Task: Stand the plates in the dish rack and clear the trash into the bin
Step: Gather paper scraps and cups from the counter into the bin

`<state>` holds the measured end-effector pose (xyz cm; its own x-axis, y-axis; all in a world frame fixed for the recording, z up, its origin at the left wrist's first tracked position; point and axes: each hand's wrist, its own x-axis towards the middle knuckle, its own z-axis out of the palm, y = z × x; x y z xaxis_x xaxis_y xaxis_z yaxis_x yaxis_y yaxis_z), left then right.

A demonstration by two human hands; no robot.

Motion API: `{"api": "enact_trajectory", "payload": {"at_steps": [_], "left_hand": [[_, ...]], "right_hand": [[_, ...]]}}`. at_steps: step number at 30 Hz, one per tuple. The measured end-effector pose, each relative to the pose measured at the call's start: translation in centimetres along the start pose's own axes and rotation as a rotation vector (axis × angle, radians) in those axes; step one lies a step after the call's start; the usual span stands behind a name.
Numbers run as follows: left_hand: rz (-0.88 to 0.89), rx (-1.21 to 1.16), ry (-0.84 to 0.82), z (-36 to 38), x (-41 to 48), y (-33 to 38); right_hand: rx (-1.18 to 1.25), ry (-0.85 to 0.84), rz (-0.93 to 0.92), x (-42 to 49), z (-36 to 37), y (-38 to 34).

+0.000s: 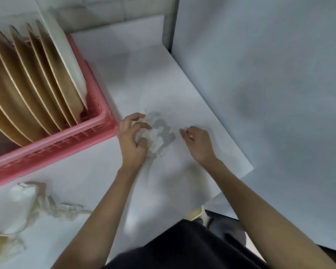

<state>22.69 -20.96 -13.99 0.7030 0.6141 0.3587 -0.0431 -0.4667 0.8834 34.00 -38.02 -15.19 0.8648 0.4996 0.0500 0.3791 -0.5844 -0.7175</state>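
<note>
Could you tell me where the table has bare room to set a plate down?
Bare tabletop lies beyond the left hand, between the pink rack and the table's right edge. Crowded: the crumpled tissue it grips, and paper trash front-left.

A white tabletop (163,90) carries a pink dish rack (70,136) along its left side. A crumpled tissue (153,138) sits near the middle, and a torn, crumpled paper heap (27,206) lies at the near-left.
</note>
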Motion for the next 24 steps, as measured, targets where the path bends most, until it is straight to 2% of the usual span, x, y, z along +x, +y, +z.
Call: {"api": "enact_trajectory", "payload": {"at_steps": [4, 9, 14, 20, 24], "left_hand": [[0.039, -0.063, -0.093, -0.9, -0.8, 0.1], [-0.208, -0.199, -0.241, -0.8, -0.5, 2.5], [-0.305, -0.251, -0.276, -0.9, 0.9, 3.5], [-0.246, -0.186, -0.346, -1.9, 3.2, 5.7], [-0.246, -0.142, -0.279, -2.6, 4.1, 5.4]], "right_hand": [[0.039, -0.010, 0.022, -4.0, -0.2, -0.3], [0.104, -0.080, 0.108, -7.1, -0.3, -1.6], [0.158, -0.113, 0.139, -9.2, -0.3, -1.9], [0.241, -0.082, 0.136, -11.4, -1.2, -1.5], [0.243, -0.082, 0.115, -12.5, -1.4, -1.1]]}}
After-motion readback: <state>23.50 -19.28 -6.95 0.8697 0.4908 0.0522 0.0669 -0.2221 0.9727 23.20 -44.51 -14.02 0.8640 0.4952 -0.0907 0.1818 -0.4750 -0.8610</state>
